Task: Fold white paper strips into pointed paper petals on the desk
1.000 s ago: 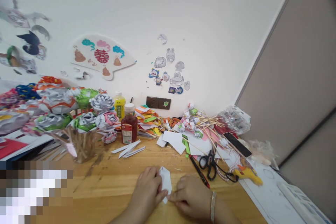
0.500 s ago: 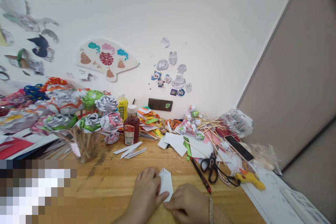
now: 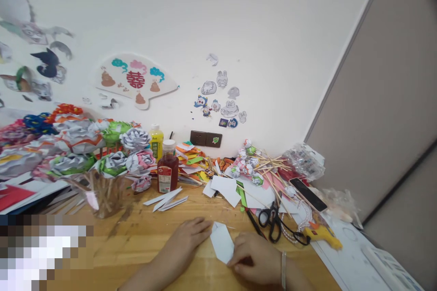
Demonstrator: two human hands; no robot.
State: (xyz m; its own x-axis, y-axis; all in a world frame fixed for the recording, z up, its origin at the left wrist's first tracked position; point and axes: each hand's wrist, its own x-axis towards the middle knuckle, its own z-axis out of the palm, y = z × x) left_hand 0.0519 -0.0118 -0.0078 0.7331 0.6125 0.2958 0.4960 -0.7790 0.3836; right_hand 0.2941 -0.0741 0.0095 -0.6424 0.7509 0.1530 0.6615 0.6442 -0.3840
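A small folded piece of white paper with angled corners lies on the wooden table between my hands. My left hand rests flat at its upper left edge, fingers stretched out and gripping nothing. At the lower right corner, the thumb and curled fingers of my right hand are closed on the paper. A bracelet circles my right wrist.
Black scissors, a pen and a yellow glue gun lie to the right. Paper strips, a red-brown bottle and paper flowers in a clear container stand or lie further back. A phone is back right.
My left hand has slid off the paper's face to its upper left edge, fingers straightening. The paper and my right hand have shifted right, and the paper is tilted differently. The view moved slightly.
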